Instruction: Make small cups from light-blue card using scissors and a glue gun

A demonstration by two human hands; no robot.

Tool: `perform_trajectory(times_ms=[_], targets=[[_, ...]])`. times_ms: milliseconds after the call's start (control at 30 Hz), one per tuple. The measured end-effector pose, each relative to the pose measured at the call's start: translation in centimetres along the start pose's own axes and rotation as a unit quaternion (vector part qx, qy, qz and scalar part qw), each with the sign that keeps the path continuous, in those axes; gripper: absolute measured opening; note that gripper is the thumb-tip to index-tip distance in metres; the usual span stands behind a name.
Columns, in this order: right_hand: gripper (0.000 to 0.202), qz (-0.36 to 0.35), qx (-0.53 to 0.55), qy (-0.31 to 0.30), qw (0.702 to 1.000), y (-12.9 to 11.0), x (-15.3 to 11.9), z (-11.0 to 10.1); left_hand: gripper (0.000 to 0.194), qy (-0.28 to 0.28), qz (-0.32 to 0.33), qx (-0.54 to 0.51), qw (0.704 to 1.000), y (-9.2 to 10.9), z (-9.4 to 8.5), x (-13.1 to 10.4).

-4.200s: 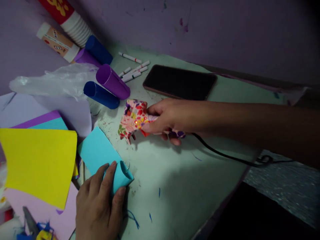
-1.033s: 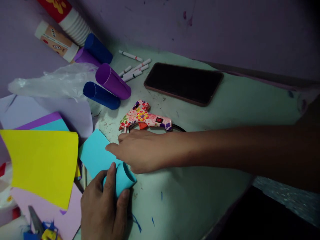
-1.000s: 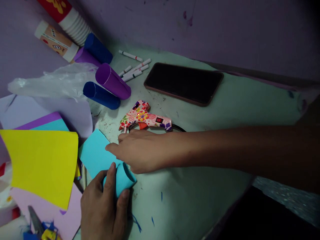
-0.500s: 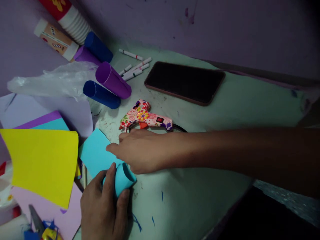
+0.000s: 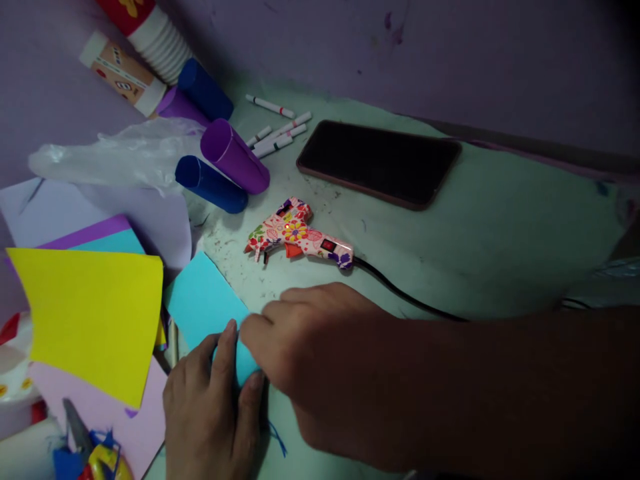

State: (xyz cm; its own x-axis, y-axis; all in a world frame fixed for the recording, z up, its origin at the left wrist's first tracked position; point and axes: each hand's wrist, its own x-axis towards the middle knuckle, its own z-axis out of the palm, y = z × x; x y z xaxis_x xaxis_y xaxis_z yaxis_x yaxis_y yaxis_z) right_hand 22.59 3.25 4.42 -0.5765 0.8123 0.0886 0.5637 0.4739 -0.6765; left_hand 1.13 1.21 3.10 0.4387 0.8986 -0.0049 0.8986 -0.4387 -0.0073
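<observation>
A light blue paper sheet (image 5: pixel 206 297) lies on the table, its near end curled into a tube. My left hand (image 5: pixel 210 407) grips that rolled part, thumb on the near side and fingers over the top. Across the roll's right end is my right hand (image 5: pixel 305 340), its fingers curled in against the paper; their tips are mostly hidden. Beyond my right hand rests a flower-patterned hot glue gun (image 5: pixel 300 233) on its side, a small light glowing on it and its black cord (image 5: pixel 405 297) running right.
Blue (image 5: pixel 213 187) and purple (image 5: pixel 235 157) paper tubes stand behind, near several markers (image 5: pixel 275 137) and a phone (image 5: pixel 377 163). Left are a yellow sheet (image 5: pixel 95 320), a plastic bag (image 5: pixel 120 157) and yellow-handled scissors (image 5: pixel 107 460). Stacked cups (image 5: pixel 163 47) stand by the wall.
My right hand has moved nearer, from beside the glue gun onto the roll's open end, uncovering the gun's nozzle and cord. My left hand keeps its grip. The view has shifted slightly.
</observation>
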Motion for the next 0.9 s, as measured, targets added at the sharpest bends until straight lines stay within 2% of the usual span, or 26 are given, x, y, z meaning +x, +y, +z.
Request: perform_trajectory(times_ms=[100, 200, 333, 633, 900], targets=[[0.004, -0.022, -0.001, 0.001, 1.0, 1.1, -1.1, 0.5, 0.055, -0.016, 0.016, 0.053, 0.998, -0.2, 0.3, -0.2], [0.008, -0.054, -0.035, -0.007, 0.998, 2.1, -1.4, 1.0, 0.058, -0.011, 0.015, 0.064, 0.998, -0.3, 0.4, -0.4], [0.01, -0.091, -0.058, -0.028, 0.994, 2.3, -1.4, 1.4, 0.058, -0.015, 0.02, 0.06, 0.998, -0.3, 0.3, -0.5], [0.014, -0.104, -0.085, 0.049, 0.99, 2.2, -1.0, 4.0, 0.057, -0.009, 0.006, 0.045, 0.999, -0.2, 0.4, -0.6], [0.004, -0.102, -0.061, 0.011, 0.993, 2.1, -0.6, 4.0, 0.057, -0.001, -0.023, 0.049, 0.999, 0.2, 0.6, -1.0]])
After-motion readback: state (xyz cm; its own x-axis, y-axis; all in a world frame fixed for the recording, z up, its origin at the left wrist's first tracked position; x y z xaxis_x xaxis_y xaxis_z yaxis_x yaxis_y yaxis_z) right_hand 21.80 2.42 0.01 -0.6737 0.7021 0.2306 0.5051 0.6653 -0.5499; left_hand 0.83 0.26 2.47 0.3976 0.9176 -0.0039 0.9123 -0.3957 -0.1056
